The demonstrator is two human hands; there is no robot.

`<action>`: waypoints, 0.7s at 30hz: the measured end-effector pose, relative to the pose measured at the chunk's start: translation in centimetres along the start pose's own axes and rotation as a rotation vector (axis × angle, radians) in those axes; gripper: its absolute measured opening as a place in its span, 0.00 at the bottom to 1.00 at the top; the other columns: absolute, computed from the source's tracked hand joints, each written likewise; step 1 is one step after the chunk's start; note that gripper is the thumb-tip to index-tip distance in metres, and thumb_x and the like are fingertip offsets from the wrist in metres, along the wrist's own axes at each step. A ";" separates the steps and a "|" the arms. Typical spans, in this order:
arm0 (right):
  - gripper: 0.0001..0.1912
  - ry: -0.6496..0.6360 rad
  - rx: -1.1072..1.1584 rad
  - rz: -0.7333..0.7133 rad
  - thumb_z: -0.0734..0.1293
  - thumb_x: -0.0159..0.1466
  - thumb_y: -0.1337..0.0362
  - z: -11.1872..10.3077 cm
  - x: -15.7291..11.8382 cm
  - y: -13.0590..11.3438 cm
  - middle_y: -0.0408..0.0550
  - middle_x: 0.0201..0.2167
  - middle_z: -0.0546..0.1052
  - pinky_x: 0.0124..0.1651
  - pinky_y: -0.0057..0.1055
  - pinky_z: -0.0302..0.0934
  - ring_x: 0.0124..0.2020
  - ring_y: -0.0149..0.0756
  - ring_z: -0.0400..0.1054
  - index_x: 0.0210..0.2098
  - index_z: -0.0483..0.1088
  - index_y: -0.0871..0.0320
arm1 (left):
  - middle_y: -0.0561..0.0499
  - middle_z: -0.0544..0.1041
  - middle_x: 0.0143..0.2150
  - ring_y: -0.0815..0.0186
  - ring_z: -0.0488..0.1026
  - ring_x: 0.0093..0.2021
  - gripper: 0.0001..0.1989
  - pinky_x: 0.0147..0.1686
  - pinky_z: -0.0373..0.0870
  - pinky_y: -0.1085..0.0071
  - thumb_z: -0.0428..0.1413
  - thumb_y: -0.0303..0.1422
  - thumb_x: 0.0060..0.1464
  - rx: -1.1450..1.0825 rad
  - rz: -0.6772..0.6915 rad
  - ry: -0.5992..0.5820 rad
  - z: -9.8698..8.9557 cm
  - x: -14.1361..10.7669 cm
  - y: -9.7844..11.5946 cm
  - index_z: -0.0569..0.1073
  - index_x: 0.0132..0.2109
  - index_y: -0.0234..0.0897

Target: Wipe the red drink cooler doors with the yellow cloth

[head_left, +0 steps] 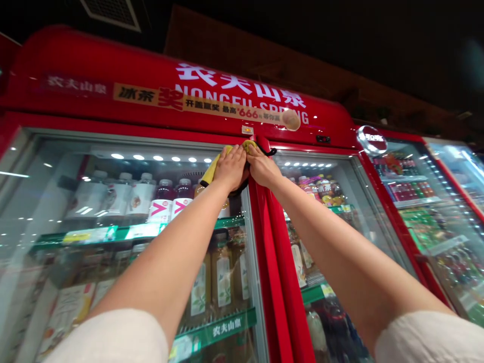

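Both arms reach up to the top of a red drinks cooler point(143, 65) with glass doors. My left hand point(231, 166) lies on a yellow cloth point(212, 169) with dark edging, pressed against the upper right corner of the left glass door point(113, 201). Beside it, my right hand point(262, 165) has its fingers closed on another part of the cloth, at the red frame point(264, 227) where the two doors meet. The hands are very close together, and part of the cloth is hidden under them.
Bottles point(141, 194) stand on shelves behind the glass. Just above the hands is a small lit switch point(247, 130) on the red header. More coolers point(416, 191) stand to the right, with a round sign point(372, 140) at the near one.
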State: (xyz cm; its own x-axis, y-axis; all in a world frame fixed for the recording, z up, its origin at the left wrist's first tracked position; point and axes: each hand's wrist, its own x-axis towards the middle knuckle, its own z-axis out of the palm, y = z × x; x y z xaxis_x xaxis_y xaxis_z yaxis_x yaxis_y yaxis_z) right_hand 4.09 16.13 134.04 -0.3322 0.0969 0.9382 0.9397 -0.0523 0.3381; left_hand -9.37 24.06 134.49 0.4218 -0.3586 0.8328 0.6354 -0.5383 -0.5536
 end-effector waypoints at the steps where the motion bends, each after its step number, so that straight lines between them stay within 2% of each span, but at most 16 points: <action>1: 0.27 0.004 0.003 -0.009 0.56 0.66 0.72 0.0 0.1 0.1 0.52 0.72 0.59 0.74 0.44 0.48 0.74 0.43 0.47 0.64 0.66 0.63 | 0.38 0.57 0.73 0.55 0.50 0.74 0.32 0.73 0.38 0.53 0.43 0.39 0.64 -0.002 0.003 0.005 0.1 0.1 -0.1 0.56 0.70 0.25; 5: 0.27 0.005 0.000 -0.006 0.55 0.68 0.71 0.0 -1.3 -0.3 0.51 0.73 0.57 0.75 0.45 0.44 0.74 0.43 0.47 0.66 0.63 0.61 | 0.37 0.55 0.74 0.55 0.48 0.75 0.34 0.73 0.34 0.53 0.43 0.39 0.64 -0.013 0.049 0.007 0.4 -1.0 0.4 0.54 0.71 0.24; 11: 0.27 -0.024 -0.024 0.037 0.56 0.67 0.72 -0.4 -5.9 -2.3 0.51 0.73 0.55 0.73 0.44 0.51 0.74 0.43 0.47 0.64 0.66 0.60 | 0.35 0.52 0.75 0.53 0.46 0.75 0.34 0.73 0.33 0.53 0.42 0.38 0.64 -0.052 0.029 -0.027 0.1 -4.3 3.0 0.53 0.71 0.21; 16: 0.28 -0.055 -0.007 0.032 0.56 0.65 0.72 -0.8 -9.1 -3.2 0.46 0.73 0.56 0.73 0.48 0.52 0.74 0.44 0.48 0.63 0.68 0.57 | 0.37 0.51 0.75 0.55 0.46 0.75 0.34 0.74 0.35 0.53 0.43 0.36 0.63 -0.114 0.017 -0.028 0.1 -7.0 4.9 0.52 0.72 0.25; 21: 0.29 -0.098 0.026 0.017 0.56 0.66 0.72 -1.2 -13.3 -4.3 0.46 0.74 0.54 0.72 0.48 0.53 0.75 0.43 0.44 0.65 0.64 0.57 | 0.39 0.51 0.76 0.55 0.44 0.76 0.35 0.74 0.36 0.53 0.45 0.36 0.62 -0.151 0.013 -0.035 0.2 -10.4 7.1 0.50 0.72 0.26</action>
State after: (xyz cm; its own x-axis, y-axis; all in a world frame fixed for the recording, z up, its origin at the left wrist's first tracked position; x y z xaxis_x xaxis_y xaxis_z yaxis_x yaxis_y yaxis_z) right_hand 4.34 13.82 120.18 -0.3075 0.1934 0.9317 0.9474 -0.0287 0.3186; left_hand -9.10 24.13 121.93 0.4532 -0.3413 0.8235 0.5263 -0.6432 -0.5561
